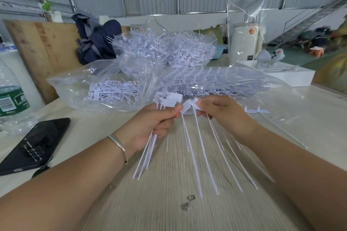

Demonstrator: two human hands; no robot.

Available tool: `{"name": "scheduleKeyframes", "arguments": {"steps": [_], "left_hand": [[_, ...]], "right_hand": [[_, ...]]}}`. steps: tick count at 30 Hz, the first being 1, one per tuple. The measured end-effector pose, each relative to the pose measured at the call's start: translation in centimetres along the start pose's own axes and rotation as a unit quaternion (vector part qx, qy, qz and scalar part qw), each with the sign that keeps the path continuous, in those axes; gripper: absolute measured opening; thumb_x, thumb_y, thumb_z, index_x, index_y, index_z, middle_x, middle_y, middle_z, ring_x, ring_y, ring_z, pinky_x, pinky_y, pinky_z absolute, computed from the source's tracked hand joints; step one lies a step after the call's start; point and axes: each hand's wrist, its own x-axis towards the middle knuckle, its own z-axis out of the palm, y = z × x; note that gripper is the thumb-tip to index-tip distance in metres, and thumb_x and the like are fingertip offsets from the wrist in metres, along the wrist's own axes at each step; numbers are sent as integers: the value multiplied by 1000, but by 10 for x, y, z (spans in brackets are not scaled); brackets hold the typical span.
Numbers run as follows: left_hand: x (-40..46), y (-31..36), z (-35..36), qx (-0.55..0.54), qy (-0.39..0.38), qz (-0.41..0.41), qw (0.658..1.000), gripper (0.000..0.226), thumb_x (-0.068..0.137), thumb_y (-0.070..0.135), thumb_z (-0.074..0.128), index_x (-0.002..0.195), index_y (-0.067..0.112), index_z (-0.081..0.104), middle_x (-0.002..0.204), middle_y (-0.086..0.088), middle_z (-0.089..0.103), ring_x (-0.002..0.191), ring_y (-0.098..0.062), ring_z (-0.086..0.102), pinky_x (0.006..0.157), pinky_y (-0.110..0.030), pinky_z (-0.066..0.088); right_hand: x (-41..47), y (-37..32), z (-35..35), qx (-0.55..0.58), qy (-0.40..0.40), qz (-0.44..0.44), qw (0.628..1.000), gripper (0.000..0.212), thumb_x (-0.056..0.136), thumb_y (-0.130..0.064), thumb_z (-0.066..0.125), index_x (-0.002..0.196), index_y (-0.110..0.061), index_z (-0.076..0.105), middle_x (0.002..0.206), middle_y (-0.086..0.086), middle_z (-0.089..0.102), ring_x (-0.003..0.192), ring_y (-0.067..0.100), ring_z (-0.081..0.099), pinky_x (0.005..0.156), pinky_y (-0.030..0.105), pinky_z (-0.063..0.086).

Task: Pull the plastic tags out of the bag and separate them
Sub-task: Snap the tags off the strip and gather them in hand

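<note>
Left hand [150,124] is clenched around a bunch of tags [169,99], keeping their tails hanging together. Right hand [221,112] pinches the next few tags by their heads, probably to snap them apart. Both sit above the tabletop's [150,202] near edge, with the bag [90,88] just behind, mouth toward the hands.

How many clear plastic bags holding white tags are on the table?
3 that I can make out: near bag at left, long bag behind the hands, heaped bag farthest back. Overlapping film may hide another.
</note>
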Motion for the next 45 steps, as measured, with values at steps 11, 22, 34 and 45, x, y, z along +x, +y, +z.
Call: {"name": "scheduleKeyframes", "arguments": {"steps": [11, 22, 34, 45], "left_hand": [[4, 1, 4, -81, -32, -20, 996, 21, 76, 26, 68, 83, 11, 56, 61, 7, 60, 33, 0, 25, 31, -12, 19], [7, 2, -10, -49, 34, -59, 996, 28, 82, 6, 66, 62, 17, 49, 46, 7, 41, 32, -4, 23, 29, -15, 19], [14, -10, -7, -43, 79, -42, 995, 7, 87, 14, 68, 83, 8, 67, 67, -4, 66, 52, -10, 59, 44, -19, 47], [12, -8, -7, -86, 45, -82, 992, 20, 96, 25, 57, 79, 18, 49, 56, 5, 31, 38, -5, 24, 34, -15, 20]], "right_hand": [[0, 3, 12, -1, -6, -2, 1000, 47, 93, -38, 53, 77, 6, 61, 71, 15, 51, 70, 16, 46, 71, 30, 35], [0, 6, 5, -1, 88, -12, 996, 20, 84, -21, 63, 70, -9, 56, 57, -9, 41, 56, 7, 36, 58, 26, 29], [0, 6, 5, -128, 96, -61, 985, 22, 78, -33, 75, 79, -16, 62, 64, -13, 48, 62, 0, 46, 58, 18, 34], [1, 8, 1, -145, 100, -45, 983, 7, 82, -14, 61, 77, -18, 64, 67, -12, 53, 64, 2, 48, 63, 24, 34]]}}
